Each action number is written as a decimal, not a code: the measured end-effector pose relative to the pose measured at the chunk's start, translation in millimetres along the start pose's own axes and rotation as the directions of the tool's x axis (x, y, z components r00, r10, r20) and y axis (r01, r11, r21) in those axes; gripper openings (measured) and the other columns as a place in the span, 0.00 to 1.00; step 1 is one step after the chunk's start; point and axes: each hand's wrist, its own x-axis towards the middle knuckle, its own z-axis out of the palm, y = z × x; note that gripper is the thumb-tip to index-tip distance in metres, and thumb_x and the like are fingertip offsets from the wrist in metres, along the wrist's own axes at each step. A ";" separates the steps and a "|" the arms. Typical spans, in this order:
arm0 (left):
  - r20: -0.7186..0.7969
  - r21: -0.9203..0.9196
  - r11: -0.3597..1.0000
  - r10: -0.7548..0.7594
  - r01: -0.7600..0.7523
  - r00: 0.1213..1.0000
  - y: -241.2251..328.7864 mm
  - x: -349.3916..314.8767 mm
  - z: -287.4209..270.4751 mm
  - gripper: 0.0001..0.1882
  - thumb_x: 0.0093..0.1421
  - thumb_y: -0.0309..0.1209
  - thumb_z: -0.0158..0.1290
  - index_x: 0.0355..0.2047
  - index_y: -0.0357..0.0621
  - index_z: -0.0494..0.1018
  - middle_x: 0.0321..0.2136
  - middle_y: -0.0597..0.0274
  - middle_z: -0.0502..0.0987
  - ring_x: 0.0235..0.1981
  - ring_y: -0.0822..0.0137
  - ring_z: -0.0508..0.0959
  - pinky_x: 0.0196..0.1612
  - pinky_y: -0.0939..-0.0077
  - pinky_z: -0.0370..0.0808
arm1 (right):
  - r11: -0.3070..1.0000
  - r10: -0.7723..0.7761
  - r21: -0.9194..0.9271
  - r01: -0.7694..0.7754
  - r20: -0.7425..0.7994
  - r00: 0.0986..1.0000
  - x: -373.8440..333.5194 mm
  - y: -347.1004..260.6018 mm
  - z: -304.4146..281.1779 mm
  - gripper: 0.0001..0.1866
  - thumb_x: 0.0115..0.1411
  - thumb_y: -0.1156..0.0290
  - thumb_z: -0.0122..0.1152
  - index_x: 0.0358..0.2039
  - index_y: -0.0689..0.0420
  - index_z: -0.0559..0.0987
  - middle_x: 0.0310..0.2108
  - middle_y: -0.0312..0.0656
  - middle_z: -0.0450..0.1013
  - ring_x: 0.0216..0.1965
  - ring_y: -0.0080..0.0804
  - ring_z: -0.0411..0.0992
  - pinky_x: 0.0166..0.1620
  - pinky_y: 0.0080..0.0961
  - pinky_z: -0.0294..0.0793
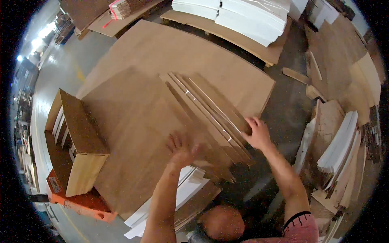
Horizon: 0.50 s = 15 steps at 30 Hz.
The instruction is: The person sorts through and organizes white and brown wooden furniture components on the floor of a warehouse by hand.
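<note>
A bundle of long, narrow folded cardboard pieces (210, 115) lies slantwise on a large brown cardboard sheet (133, 105); thin white lines and small white spots show along its folds. My right hand (258, 133) is at the bundle's right edge near its close end, fingers curled round the edge of the cardboard. My left hand (182, 150) is spread open to the left of the bundle, over brown cardboard, slightly blurred. It holds nothing, and whether it touches the surface I cannot tell. White strips (188, 184) lie beside my left forearm.
An open cardboard box (87, 133) with white pieces inside stands at the left on an orange base (87, 204). Stacked white sheets (243, 18) rest on a pallet at the back. Cardboard scraps (296, 75) and white panels (338, 141) lie to the right.
</note>
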 end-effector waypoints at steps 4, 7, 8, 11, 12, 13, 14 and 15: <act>0.010 -0.084 0.992 -0.089 0.089 0.996 23.5 9.0 -36.6 0.49 0.60 0.66 0.42 0.70 0.45 0.47 0.69 0.32 0.38 0.69 0.29 0.36 0.62 0.23 0.30 | 0.958 0.193 0.176 -0.229 0.198 0.961 -40.1 19.0 -4.9 0.35 0.53 0.58 0.66 0.61 0.51 0.68 0.55 0.50 0.68 0.53 0.51 0.70 0.55 0.42 0.71; 0.125 -0.097 0.983 -0.144 0.156 0.982 31.4 8.1 -53.4 0.50 0.60 0.67 0.40 0.71 0.46 0.43 0.70 0.34 0.35 0.69 0.32 0.32 0.63 0.27 0.28 | 0.957 0.248 0.096 -0.273 0.214 0.945 -43.1 15.4 -2.3 0.36 0.52 0.60 0.66 0.61 0.52 0.68 0.56 0.55 0.67 0.52 0.55 0.71 0.53 0.41 0.73; 0.165 -0.099 0.978 -0.166 0.184 0.972 32.4 6.6 -57.5 0.50 0.60 0.68 0.39 0.71 0.46 0.42 0.70 0.35 0.34 0.70 0.33 0.30 0.63 0.28 0.27 | 0.958 0.242 0.107 -0.267 0.207 0.948 -43.6 14.7 -6.3 0.36 0.52 0.60 0.66 0.61 0.52 0.68 0.56 0.55 0.67 0.52 0.55 0.71 0.53 0.41 0.73; 0.222 -0.139 0.967 -0.179 0.212 0.959 35.0 6.7 -60.6 0.50 0.60 0.68 0.38 0.71 0.47 0.41 0.70 0.36 0.32 0.70 0.34 0.27 0.64 0.29 0.25 | 0.892 0.290 0.296 -0.342 0.205 0.935 -50.4 12.6 -15.1 0.42 0.50 0.52 0.67 0.64 0.51 0.64 0.56 0.56 0.69 0.54 0.55 0.71 0.56 0.44 0.72; 0.243 -0.180 0.961 -0.163 0.210 0.956 35.4 7.9 -60.2 0.50 0.60 0.68 0.38 0.71 0.48 0.41 0.70 0.36 0.32 0.70 0.35 0.26 0.64 0.29 0.25 | 0.895 0.303 0.298 -0.332 0.141 0.942 -57.5 10.0 -11.4 0.41 0.50 0.52 0.67 0.63 0.52 0.65 0.54 0.56 0.71 0.54 0.54 0.71 0.56 0.44 0.72; 0.240 -0.178 0.962 -0.162 0.208 0.957 34.1 6.9 -58.9 0.50 0.60 0.68 0.38 0.71 0.48 0.41 0.70 0.36 0.32 0.70 0.35 0.26 0.64 0.29 0.25 | 0.897 0.318 0.298 -0.327 0.078 0.945 -62.1 7.1 -9.5 0.41 0.51 0.52 0.67 0.63 0.54 0.66 0.53 0.56 0.72 0.53 0.53 0.72 0.55 0.43 0.72; 0.218 -0.155 0.967 -0.168 0.204 0.961 27.8 1.1 -56.2 0.49 0.61 0.67 0.38 0.71 0.49 0.42 0.70 0.36 0.32 0.70 0.36 0.26 0.64 0.29 0.25 | 0.876 0.330 0.355 -0.326 0.053 0.943 -57.8 -28.1 -20.4 0.34 0.53 0.59 0.67 0.57 0.64 0.70 0.51 0.58 0.72 0.53 0.51 0.72 0.55 0.38 0.72; 0.191 -0.138 0.972 -0.164 0.192 0.968 25.7 -1.8 -54.1 0.48 0.61 0.67 0.38 0.71 0.50 0.43 0.70 0.36 0.32 0.70 0.36 0.26 0.64 0.30 0.25 | 0.804 0.378 0.435 -0.405 0.152 0.913 -55.0 -49.2 -22.9 0.35 0.52 0.59 0.68 0.57 0.63 0.70 0.51 0.58 0.72 0.53 0.51 0.72 0.54 0.38 0.72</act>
